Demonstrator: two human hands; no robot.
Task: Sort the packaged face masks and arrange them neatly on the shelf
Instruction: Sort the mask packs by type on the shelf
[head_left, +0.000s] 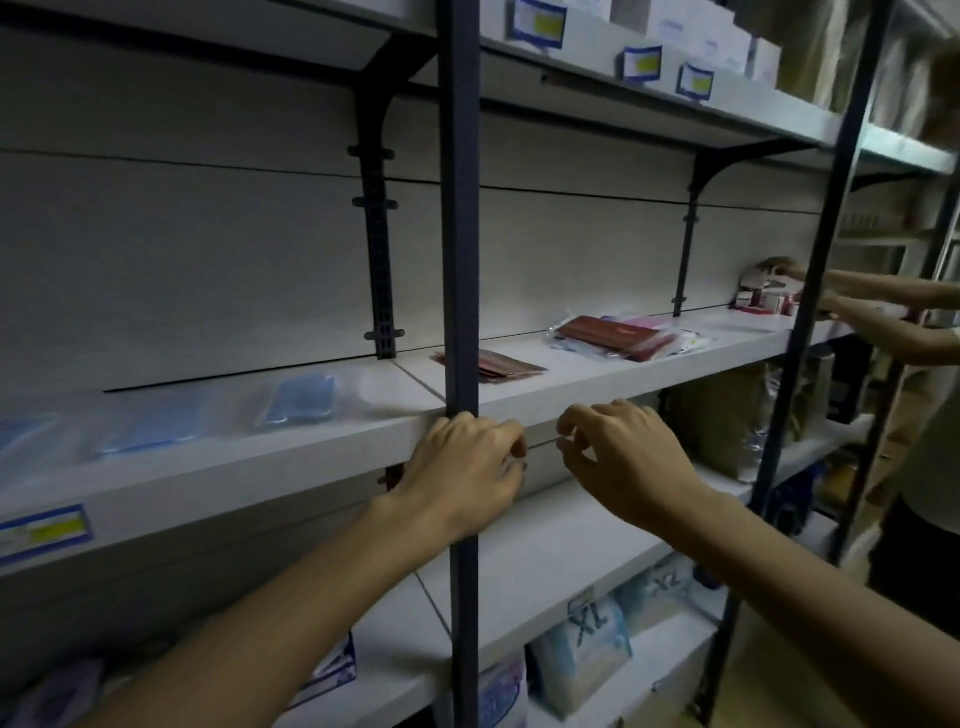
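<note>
Both hands are up at the front edge of the long white shelf board (291, 457), near the dark blue metal post (460, 260). The left hand (462, 475) has its fingers curled in, and the right hand (621, 457) has its fingers bent with thumb and first finger close together. They seem to pinch something thin and see-through between them, but it is too hard to see to be sure. The face masks lie on this shelf. The blue masks in clear plastic bags (298, 397) sit in a row on the left side. A small flat stack of dark red mask packs (501, 366) lies just right of the post. A bigger, messier pile of red and mixed packs in shiny wrap (618, 335) sits further right. These packs look light, thin and floppy, and the plastic is likely slippery, so I think it is best to hold one by its edges or slide flat fingers under it. The shelf top looks smooth and flat, so packs should slide on it easily. The room is dim. White boxes with blue and yellow labels (644, 62) sit on the shelf above, and soft bags marked XL (587, 654) sit below. Another person's arms (883, 306) reach into the shelf at the far right.
</note>
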